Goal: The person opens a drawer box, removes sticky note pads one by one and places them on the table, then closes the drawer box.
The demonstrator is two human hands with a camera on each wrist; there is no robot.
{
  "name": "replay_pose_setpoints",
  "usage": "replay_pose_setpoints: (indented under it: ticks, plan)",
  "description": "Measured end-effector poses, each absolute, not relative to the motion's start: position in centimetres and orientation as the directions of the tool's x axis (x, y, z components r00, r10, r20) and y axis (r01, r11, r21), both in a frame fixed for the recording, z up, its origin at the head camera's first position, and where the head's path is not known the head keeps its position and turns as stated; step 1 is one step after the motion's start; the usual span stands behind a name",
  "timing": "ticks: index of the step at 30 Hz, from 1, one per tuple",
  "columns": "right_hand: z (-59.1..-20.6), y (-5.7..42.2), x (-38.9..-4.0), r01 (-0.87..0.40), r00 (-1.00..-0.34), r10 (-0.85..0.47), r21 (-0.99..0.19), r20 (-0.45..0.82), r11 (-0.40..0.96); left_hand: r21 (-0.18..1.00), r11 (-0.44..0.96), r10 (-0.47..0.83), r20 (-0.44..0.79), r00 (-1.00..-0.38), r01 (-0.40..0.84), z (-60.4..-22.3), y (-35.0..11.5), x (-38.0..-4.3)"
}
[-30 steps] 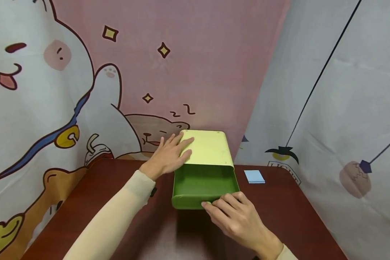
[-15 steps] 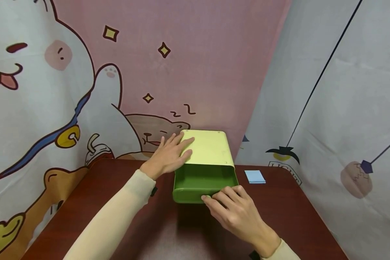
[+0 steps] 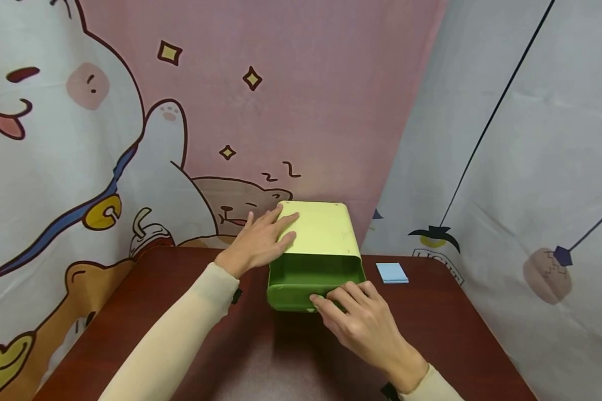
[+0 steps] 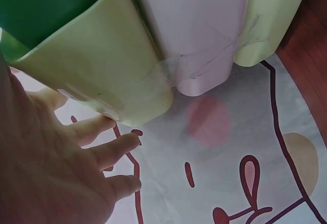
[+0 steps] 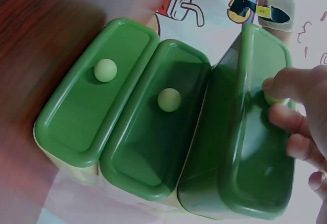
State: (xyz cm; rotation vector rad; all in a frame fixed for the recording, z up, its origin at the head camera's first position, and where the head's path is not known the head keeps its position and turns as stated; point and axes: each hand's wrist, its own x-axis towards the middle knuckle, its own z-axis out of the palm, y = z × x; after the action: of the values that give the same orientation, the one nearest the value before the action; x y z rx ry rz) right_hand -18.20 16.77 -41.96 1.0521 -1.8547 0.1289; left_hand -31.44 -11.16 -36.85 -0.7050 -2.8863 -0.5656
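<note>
Green drawer point(image 3: 288, 299), partly open, just beyond the right hand point(image 3: 366, 326) pinching its knob point(image 5: 276, 99); left hand point(image 3: 257, 243) spread on the yellow casing point(image 3: 326, 229); wall lettering point(image 3: 433, 257) reads "LIGHT".

Smooth green plastic drawer point(image 3: 290, 299), glossy wood-look table point(image 3: 451, 334)

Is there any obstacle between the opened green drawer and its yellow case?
Nothing visible stands there: the left hand rests on the outside of the yellow case, and the right hand grips the green drawer by its front knob.
</note>
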Motion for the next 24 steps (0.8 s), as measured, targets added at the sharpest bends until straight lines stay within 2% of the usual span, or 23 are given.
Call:
replay_pose_setpoints:
  ticks: [11,24]
  plan:
    - [-42.2,16.1,-18.3,-0.689,-0.333,-0.578,0.226,0.745,0.689,0.327,0.818,0.434,0.190,-0.881,0.473,-36.5,-11.1,-31.2]
    - [-42.4,15.1,-19.1,-0.712,-0.418,-0.520,0.087,0.745,0.697,0.312,0.825,0.426,0.204,-0.882,0.471,-36.6,-11.1,-31.4]
